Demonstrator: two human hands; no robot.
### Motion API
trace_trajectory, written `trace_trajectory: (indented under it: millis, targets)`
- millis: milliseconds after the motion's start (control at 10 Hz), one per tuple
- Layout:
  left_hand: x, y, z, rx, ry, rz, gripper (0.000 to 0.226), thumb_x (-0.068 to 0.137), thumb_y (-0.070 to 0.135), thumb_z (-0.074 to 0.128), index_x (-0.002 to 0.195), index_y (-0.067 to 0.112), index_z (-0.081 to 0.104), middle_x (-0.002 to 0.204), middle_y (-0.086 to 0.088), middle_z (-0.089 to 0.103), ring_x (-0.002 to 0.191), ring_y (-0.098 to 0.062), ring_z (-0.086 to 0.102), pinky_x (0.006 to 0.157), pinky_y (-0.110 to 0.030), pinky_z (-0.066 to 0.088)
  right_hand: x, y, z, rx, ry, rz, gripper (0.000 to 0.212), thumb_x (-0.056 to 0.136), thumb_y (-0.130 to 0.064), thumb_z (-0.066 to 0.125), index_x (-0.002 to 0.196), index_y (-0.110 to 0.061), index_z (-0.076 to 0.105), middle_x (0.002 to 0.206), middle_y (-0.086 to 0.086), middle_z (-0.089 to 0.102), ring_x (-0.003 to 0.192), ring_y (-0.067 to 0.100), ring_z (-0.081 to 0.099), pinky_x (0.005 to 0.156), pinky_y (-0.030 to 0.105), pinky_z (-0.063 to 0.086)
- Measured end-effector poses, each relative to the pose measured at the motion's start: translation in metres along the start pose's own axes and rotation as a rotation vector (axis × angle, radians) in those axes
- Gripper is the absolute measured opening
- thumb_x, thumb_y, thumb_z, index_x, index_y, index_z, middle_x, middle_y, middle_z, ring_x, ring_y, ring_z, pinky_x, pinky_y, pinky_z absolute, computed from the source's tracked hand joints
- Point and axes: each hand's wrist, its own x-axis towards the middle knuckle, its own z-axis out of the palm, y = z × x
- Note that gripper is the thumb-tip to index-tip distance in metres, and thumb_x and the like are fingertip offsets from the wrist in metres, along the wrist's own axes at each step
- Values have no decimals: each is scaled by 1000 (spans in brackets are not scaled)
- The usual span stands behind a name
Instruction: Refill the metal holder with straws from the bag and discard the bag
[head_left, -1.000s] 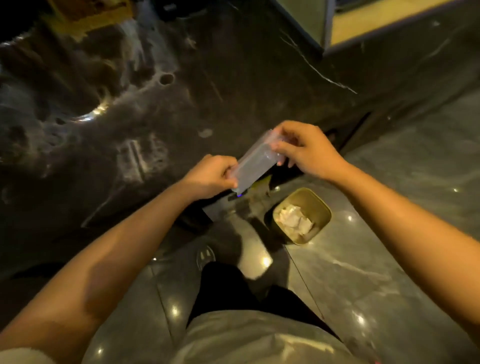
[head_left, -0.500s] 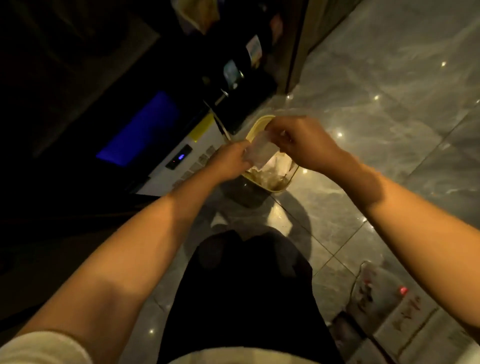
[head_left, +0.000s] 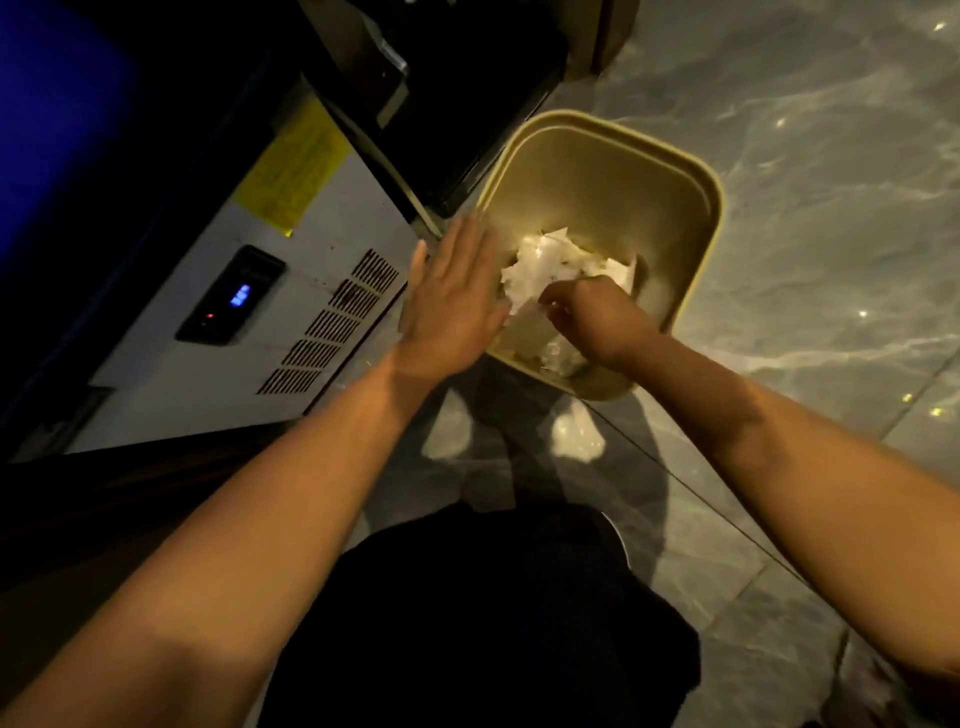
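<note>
Clear plastic bag hard to make out, tan rounded plastic waste bin (head_left: 696, 171) held crumpled white paper (head_left: 540, 265), left hand (head_left: 452, 301) spread flat and empty, right hand (head_left: 592, 312) curled inside, grip unclear.

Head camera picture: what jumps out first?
A tan bin on the shiny grey floor, white crumpled paper inside. Over it, the left hand is spread flat, and the right hand pinches something pale. At left, a grey machine glows blue.
</note>
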Motion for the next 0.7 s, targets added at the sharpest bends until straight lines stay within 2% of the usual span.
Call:
trace_trajectory:
  millis: [100,300,400,600,700]
  targets:
    - [7,-13,32,37,-63,-9,68,94,38,31,142,6,-5,156,-13,-6,144,-24,-9,116,-43,-7,28,14,34,5,-53,56,29,92,-5,43,116,-6,59,119,21,62,106,34,58,93,37,44]
    - [10,-21,48,-7,13,17,67,94,37,28,142,7,-8,156,-12,-8,144,-23,-11,116,-38,-6,62,24,76,1,-191,129,32,91,-6,46,122,-6,55,126,19,57,112,32,55,97,37,43]
    - [11,-22,46,-6,-22,22,68,94,40,26,141,8,-11,156,-12,-11,143,-23,-13,117,-39,-5,64,22,82,-16,-274,156,38,89,-5,49,128,-8,50,128,18,56,114,31,55,97,36,42]
    - [0,-17,27,41,-89,-11,66,95,41,19,140,6,-15,155,-14,-14,143,-24,-14,116,-39,-7,42,3,56,11,-257,157,39,91,-12,49,130,-5,47,133,18,54,121,31,50,102,34,37]
    - [-14,-6,5,27,-51,-14,65,96,39,20,140,5,-13,155,-14,-13,143,-24,-13,116,-39,-7,18,-17,28,37,-149,157,38,94,-19,44,127,-1,48,128,21,57,117,34,53,98,36,39]
